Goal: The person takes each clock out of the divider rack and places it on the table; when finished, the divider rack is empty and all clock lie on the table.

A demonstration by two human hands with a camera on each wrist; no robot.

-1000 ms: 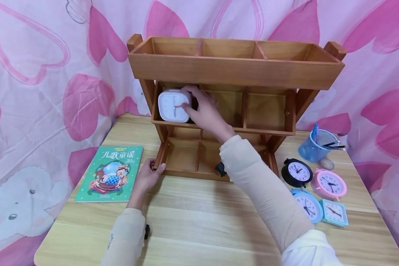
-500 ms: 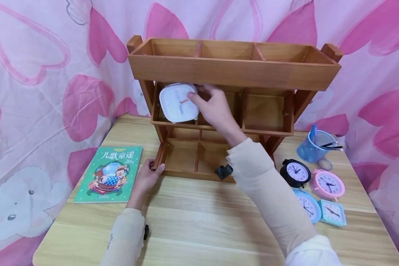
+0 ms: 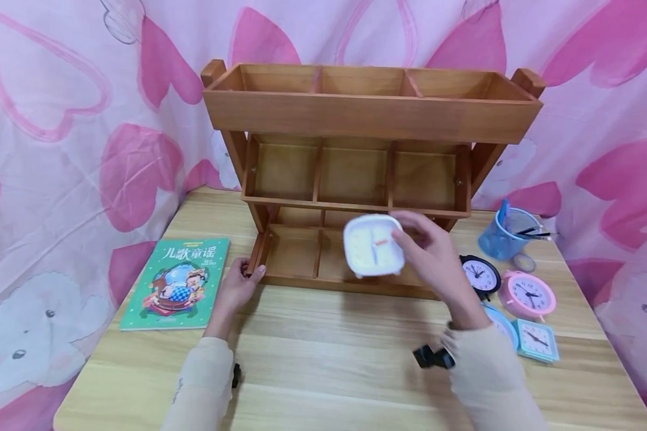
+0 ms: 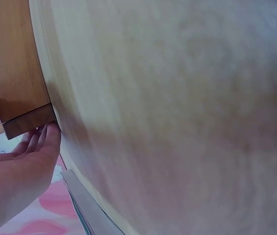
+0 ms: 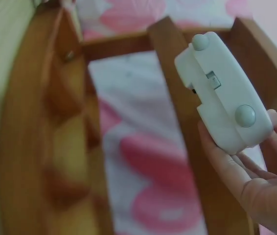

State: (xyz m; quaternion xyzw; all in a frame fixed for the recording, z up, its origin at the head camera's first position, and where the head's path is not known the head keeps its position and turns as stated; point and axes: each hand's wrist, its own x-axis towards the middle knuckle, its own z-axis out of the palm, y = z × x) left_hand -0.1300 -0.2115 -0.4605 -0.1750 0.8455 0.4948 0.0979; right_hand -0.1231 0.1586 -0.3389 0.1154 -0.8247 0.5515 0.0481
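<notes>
My right hand [image 3: 434, 260] holds a white square alarm clock [image 3: 374, 245] by its right side, in front of the shelf's bottom tier. The right wrist view shows the clock's underside [image 5: 229, 93], with round feet and a small switch, between thumb and fingers. My left hand [image 3: 239, 284] grips the lower left end of the brown wooden shelf [image 3: 372, 117]. Close up in the left wrist view, the left fingers [image 4: 50, 139] curl under that wooden end [image 4: 30, 121] with the thumb on the other side. The middle tier's left compartment [image 3: 286, 170] has nothing in it.
On the right stand a black clock [image 3: 480, 275], a pink clock [image 3: 528, 295], a round blue clock [image 3: 504, 326] and a square teal clock [image 3: 537, 340]. Behind them are a blue mesh pen cup [image 3: 504, 237] and a tape roll [image 3: 524, 262]. A green book [image 3: 175, 284] lies left.
My right hand has taken the white alarm clock out of the middle tier's left compartment and moved it right, down and toward me. My left hand has stayed on the shelf's end.
</notes>
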